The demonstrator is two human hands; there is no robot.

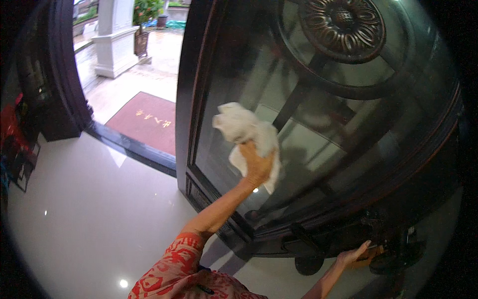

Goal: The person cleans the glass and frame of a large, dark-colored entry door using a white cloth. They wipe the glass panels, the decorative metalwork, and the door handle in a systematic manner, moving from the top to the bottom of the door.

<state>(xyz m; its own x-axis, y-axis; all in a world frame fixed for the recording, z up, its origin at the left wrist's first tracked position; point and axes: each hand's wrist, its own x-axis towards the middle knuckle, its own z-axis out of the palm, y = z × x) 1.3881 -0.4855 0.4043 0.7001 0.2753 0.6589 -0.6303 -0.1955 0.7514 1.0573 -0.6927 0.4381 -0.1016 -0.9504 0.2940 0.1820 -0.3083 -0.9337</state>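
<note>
A crumpled white cloth [244, 127] is bunched in my left hand [258, 162], whose fingers are closed around it. The hand presses the cloth against the glass panel [313, 144] of a dark door [191, 114], and a loose end hangs below. At the lower right, my right hand [352, 256] reaches to the shadowed lower edge of the door, beside dark metal fittings [398, 249]. Its thumb and fingers look spread, though the fingertips are partly lost in shadow. A dark handle-like fitting [303, 239] sticks out to the left of that hand.
A round flower medallion [343, 22] and curved bars decorate the door. On the left is an open doorway with a dark sill [134, 149], a reddish mat [144, 119] and a white pillar [114, 50] outside. Glossy pale floor [99, 214] spreads inside. Red items [17, 134] stand far left.
</note>
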